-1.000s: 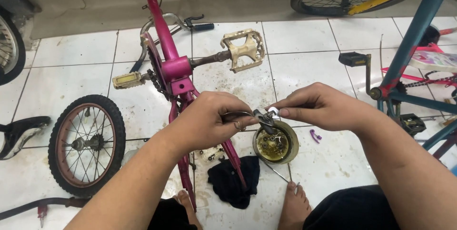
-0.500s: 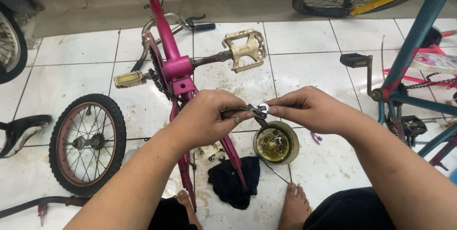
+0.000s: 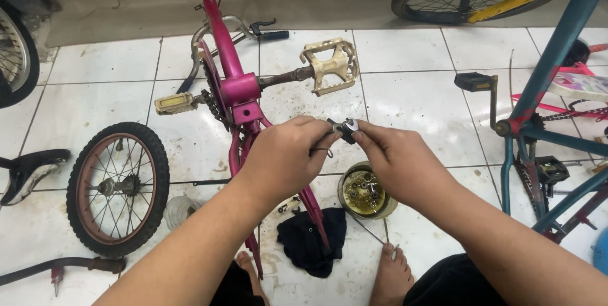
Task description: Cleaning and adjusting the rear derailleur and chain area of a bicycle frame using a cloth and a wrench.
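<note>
Small dark metal part [image 3: 346,130] pinched between left hand [image 3: 285,157] and right hand [image 3: 396,160], both closed on it above the pink bike frame [image 3: 237,94] and greasy parts tin [image 3: 365,192] on the floor; looks mid-fitting, next needs fine fingertip alignment; hands sit slightly higher than a second ago.
</note>
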